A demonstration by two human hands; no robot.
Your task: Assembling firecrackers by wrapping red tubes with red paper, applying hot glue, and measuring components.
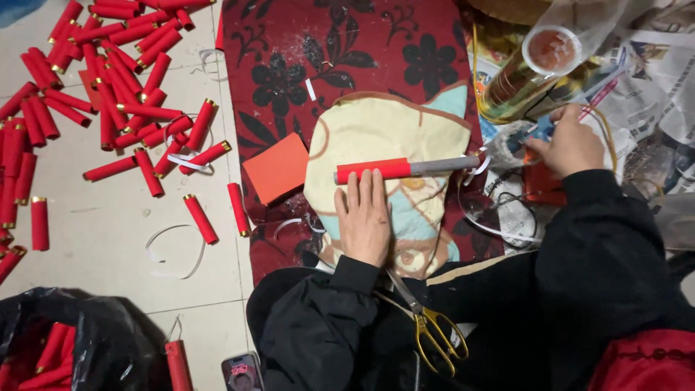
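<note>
Left hand flat on a half-wrapped red tube, right hand reaching into the clutter at the far right.

Nearest me, I see gold-handled scissors (pixel 434 329) lying on the black-sleeved lap, with a phone (pixel 242 373) and a black bag (pixel 94 340) on the floor at the near-left corner. Just beyond, my left hand (pixel 364 217) lies palm down on a patterned cloth pad (pixel 391 130), fingers (pixel 365 185) straight and close together, tips touching the red tube (pixel 373 171) on its grey rod (pixel 445 165). A red paper square (pixel 276 168) sits beside the pad on the red rug (pixel 289 65). My right hand (pixel 568 141) is curled over small items; I cannot tell its grip. Finished red tubes (pixel 108 80) are scattered across the far-left floor.
</note>
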